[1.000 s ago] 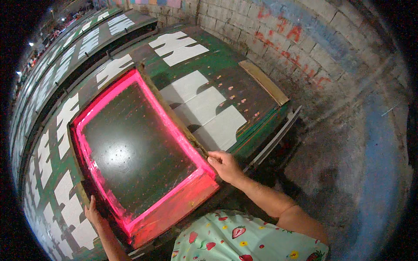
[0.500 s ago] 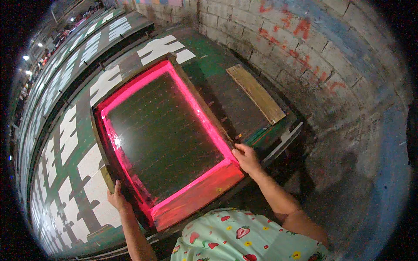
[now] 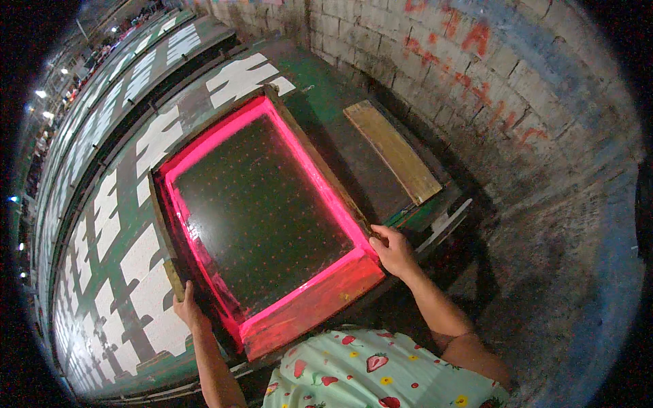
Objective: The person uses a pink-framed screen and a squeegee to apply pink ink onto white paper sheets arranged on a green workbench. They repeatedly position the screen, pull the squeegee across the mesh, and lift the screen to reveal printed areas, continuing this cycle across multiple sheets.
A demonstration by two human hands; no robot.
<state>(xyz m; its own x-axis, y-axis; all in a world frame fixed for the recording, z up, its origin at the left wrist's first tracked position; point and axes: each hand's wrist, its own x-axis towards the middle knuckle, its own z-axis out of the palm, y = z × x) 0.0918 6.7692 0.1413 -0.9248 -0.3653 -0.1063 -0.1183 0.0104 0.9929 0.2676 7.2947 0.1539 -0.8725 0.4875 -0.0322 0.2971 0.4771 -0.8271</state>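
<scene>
A large wooden printing screen frame point(image 3: 299, 309) with bright pink borders and a dark dotted mesh lies in front of me over the long green table point(image 3: 320, 78). My left hand point(image 3: 187, 307) grips the frame's near left corner. My right hand point(image 3: 393, 250) grips its near right corner. White cloth pieces point(image 3: 146, 251) lie in rows along the table to the left of the frame, partly hidden under it.
A yellowish wooden board point(image 3: 393, 151) lies on the dark table end right of the frame. A painted brick wall point(image 3: 517, 88) runs close along the right. More long tables with white pieces point(image 3: 132, 71) stretch away at the upper left. Bare floor point(image 3: 564, 285) lies to my right.
The frame has slid to the right along the table with both hands on its near corners, covering the white pieces there. The view has shifted right as well.
</scene>
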